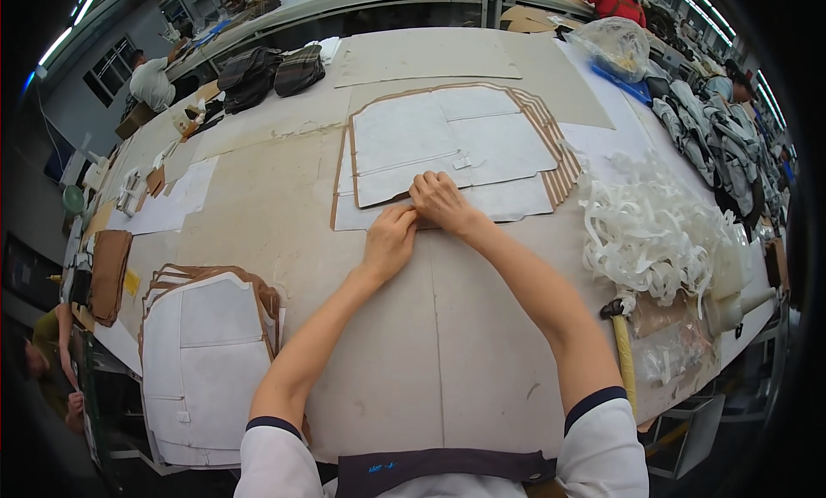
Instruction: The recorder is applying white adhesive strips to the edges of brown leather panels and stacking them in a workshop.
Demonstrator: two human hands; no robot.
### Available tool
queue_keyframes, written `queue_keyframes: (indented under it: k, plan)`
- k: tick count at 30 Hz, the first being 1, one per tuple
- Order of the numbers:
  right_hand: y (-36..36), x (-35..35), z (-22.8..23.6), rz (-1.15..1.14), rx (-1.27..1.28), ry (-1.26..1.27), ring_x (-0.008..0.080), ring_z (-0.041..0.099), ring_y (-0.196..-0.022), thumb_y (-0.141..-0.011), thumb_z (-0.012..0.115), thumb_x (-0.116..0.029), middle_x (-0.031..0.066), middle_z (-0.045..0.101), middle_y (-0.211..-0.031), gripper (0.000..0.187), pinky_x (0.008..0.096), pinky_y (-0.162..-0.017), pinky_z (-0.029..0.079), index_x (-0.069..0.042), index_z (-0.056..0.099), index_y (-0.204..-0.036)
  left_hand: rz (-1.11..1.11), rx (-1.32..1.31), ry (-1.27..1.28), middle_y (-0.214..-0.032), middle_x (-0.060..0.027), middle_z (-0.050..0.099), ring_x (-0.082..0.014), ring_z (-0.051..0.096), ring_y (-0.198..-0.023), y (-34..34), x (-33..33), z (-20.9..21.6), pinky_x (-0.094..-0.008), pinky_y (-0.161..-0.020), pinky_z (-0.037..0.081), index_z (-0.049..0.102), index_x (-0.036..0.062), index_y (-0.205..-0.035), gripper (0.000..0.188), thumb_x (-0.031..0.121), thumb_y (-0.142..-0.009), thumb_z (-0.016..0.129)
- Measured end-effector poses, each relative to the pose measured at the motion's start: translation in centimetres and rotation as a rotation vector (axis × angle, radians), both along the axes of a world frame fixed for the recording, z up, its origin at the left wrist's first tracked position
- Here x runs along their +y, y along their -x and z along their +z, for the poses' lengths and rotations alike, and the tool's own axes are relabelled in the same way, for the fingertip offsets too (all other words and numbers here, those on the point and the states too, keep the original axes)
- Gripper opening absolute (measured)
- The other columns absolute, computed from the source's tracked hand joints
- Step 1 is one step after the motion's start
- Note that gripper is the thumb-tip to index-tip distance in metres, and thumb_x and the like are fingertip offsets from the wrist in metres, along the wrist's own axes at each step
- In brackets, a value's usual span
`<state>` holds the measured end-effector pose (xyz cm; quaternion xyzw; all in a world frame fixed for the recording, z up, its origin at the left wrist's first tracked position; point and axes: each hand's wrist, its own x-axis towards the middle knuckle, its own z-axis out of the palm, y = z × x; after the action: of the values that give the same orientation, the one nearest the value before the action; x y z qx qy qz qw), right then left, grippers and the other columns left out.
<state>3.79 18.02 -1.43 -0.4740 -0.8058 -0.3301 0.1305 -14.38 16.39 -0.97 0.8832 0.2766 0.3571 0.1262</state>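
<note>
Flat white-faced panels with brown edges lie in a fanned stack (404, 128) ahead of me, their brown borders stepped along the right side. At the near edge of this stack my two hands meet. My right hand (439, 201) is closed on the near edge of the top panel, which is lifted a little and shows a dark strip beneath. Just to its left and nearer me, my left hand (391, 238) has its fingers bent together at the same edge; the fingertips are partly hidden. A second stack of similar panels (215, 360) lies at the near left.
A heap of white strips (654, 227) lies at the right, with a yellow-handled hammer (625, 352) nearer me. Dark bags (249, 78) stand at the far left, and grey pieces (701, 137) are piled at the far right. Co-workers (153, 81) are around the table.
</note>
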Motion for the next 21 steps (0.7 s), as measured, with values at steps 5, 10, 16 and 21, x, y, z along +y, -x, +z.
queue_keyframes:
  k: [5,10,16,21]
  plan:
    - [-1.4,1.4,-0.4,0.006,0.273,-0.019,0.0252,0.061,-0.078,-0.079,0.062,-0.011,0.0089,0.060,-0.088,0.010,0.0368,-0.066,0.047,-0.006,0.061,-0.087,0.120,0.095,-0.056,-0.144,-0.0201,0.050,-0.0384,0.045,-0.134,1.2,1.8,-0.7,-0.0460,-0.109,0.039,0.057,0.0024,-0.132,0.046,0.017,-0.090,0.067]
    - [-6.6,4.0,5.8,-0.179,1.058,-0.162,0.0413,0.063,-0.082,-0.099,0.049,-0.017,0.0189,0.060,-0.094,0.017,0.0497,-0.072,0.050,-0.002,0.055,-0.093,0.158,0.168,-0.044,-0.152,-0.0220,0.040,-0.0391,0.037,-0.141,-0.7,1.8,-1.3,-0.0498,-0.112,0.036,0.047,0.0041,-0.144,0.063,0.037,-0.093,0.065]
    - [-11.6,2.4,29.8,0.137,0.976,-0.478,0.0293,0.066,-0.075,-0.095,0.061,-0.024,0.0191,0.067,-0.087,0.025,0.0399,-0.071,0.051,0.001,0.064,-0.097,0.218,0.259,-0.018,-0.151,-0.0222,0.042,-0.0392,0.037,-0.141,0.5,1.8,-1.1,-0.0498,-0.111,0.036,0.050,0.0041,-0.142,0.063,0.043,-0.094,0.063]
    - [-6.5,-8.5,42.3,0.283,0.694,-0.327,0.0111,0.050,-0.073,-0.097,0.045,-0.010,0.0074,0.050,-0.071,0.018,0.0281,-0.067,0.044,0.000,0.056,-0.087,0.182,0.276,0.123,-0.142,-0.0205,0.053,-0.0367,0.048,-0.134,2.3,2.9,-0.7,-0.0464,-0.107,0.041,0.052,0.0026,-0.139,0.059,0.041,-0.096,0.062]
